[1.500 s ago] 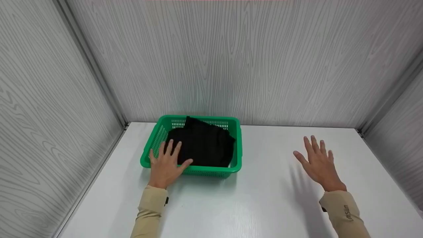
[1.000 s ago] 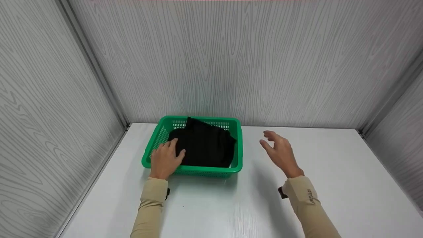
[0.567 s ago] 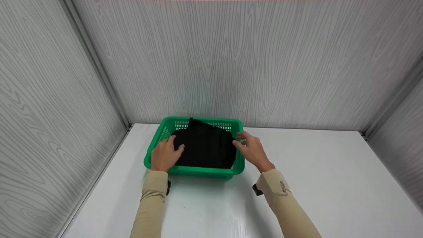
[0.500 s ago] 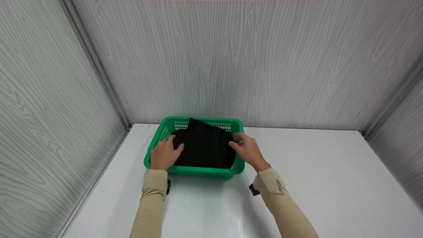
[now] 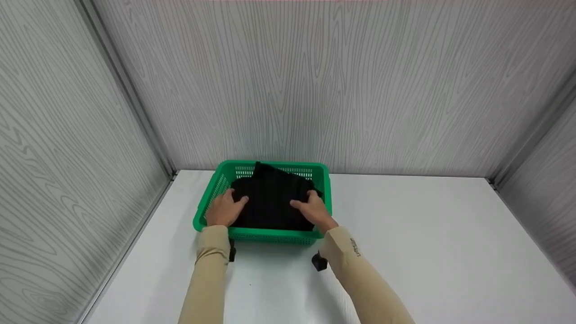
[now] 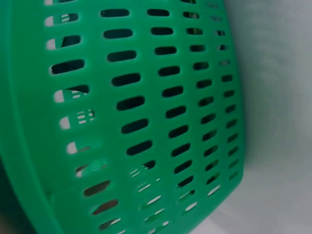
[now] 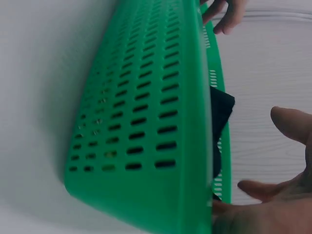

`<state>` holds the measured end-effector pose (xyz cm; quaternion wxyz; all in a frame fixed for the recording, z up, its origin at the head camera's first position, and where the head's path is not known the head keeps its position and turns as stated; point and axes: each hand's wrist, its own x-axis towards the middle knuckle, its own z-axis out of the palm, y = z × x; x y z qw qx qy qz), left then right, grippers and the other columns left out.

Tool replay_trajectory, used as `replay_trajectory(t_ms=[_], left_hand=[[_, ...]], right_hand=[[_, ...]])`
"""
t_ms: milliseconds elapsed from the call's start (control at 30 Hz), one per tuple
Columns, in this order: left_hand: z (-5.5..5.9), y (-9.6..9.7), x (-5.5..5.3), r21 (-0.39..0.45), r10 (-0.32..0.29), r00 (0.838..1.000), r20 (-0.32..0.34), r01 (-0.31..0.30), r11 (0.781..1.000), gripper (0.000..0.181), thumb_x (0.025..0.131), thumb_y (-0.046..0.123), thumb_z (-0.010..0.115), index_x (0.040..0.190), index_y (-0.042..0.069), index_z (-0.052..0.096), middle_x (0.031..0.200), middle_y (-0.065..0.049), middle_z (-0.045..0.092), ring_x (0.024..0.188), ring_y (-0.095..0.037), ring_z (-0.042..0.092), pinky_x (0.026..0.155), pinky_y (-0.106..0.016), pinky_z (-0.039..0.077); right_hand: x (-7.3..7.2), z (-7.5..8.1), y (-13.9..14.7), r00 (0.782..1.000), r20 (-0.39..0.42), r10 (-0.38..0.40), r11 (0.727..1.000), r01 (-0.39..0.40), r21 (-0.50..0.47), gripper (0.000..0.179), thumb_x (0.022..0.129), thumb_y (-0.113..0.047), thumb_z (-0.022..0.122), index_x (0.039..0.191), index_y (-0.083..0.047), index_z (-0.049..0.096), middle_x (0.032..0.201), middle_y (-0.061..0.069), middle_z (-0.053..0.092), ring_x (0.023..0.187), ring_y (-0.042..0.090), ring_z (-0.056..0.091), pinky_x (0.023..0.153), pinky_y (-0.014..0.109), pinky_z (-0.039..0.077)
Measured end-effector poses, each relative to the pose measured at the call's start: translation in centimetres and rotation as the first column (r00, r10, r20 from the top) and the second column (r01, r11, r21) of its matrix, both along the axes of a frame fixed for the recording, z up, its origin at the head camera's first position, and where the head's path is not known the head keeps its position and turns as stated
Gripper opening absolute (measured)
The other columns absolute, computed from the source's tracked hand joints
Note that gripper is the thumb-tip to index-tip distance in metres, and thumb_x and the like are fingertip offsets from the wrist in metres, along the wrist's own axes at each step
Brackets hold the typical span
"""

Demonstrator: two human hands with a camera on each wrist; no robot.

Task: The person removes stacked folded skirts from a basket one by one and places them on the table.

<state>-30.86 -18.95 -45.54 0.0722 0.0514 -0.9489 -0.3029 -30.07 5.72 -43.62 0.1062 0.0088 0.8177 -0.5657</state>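
Note:
A folded black cloth [image 5: 272, 207] lies in a green plastic basket [image 5: 270, 234], one corner poking up at the back. My left hand [image 5: 222, 210] reaches over the front-left rim, thumb and fingers apart at the cloth's left side. On the other side my right hand [image 5: 316, 212] reaches in over the front-right rim, fingertips at the cloth's right part. The right wrist view shows the right hand's thumb [image 7: 292, 124] well apart from its fingers, above the rim. In the left wrist view the slotted basket wall [image 6: 146, 97] hides the left hand's fingers.
The basket stands on a white table [image 5: 427, 252], close to the grey wood-grain back panel [image 5: 288, 90]. A similar panel [image 5: 58, 157] rises at the left, another [image 5: 544, 189] at the right. Small black devices [image 5: 320, 261] sit at both cuffs.
My right hand has come left from over the table into the basket's right part. The left hand's spread fingers have bent down into the basket. The cloth and basket stay in place.

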Motion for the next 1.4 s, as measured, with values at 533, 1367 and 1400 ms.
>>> replay_trajectory(t_ms=[533,1367,1400], left_hand=[[-0.9,1.4,-1.4,0.071,-0.034,0.947,0.319,0.012,0.997,0.084,0.086,0.055,0.041,0.145,0.001,0.015,0.142,-0.028,0.026,0.126,-0.045,0.027,0.1,-0.057,0.022],[-0.9,2.2,-2.9,0.25,-0.074,0.963,0.258,0.008,0.968,0.072,0.086,0.019,0.058,0.139,-0.009,0.019,0.137,-0.033,0.028,0.123,-0.043,0.032,0.099,-0.049,0.03],[-0.9,2.2,-2.9,0.26,-0.069,0.96,0.27,-0.003,0.966,0.073,0.085,0.019,0.058,0.139,-0.01,0.018,0.138,-0.033,0.026,0.124,-0.043,0.031,0.099,-0.049,0.03]], right_hand=[[-0.3,-1.4,0.0,0.98,0.183,-0.075,0.997,0.073,0.02,0.091,0.086,-0.028,0.06,0.144,0.004,-0.001,0.149,0.021,0.007,0.135,0.034,0.011,0.107,0.046,0.015],[-1.3,-1.8,0.7,0.981,0.169,-0.093,0.993,0.103,-0.054,0.066,0.082,-0.006,0.062,0.139,0.005,0.03,0.142,0.022,0.028,0.13,0.033,0.027,0.103,0.045,0.025],[-1.3,-1.7,0.6,0.982,0.168,-0.089,0.993,0.101,-0.06,0.065,0.082,-0.005,0.061,0.139,0.005,0.031,0.143,0.022,0.028,0.13,0.033,0.027,0.103,0.046,0.026]])
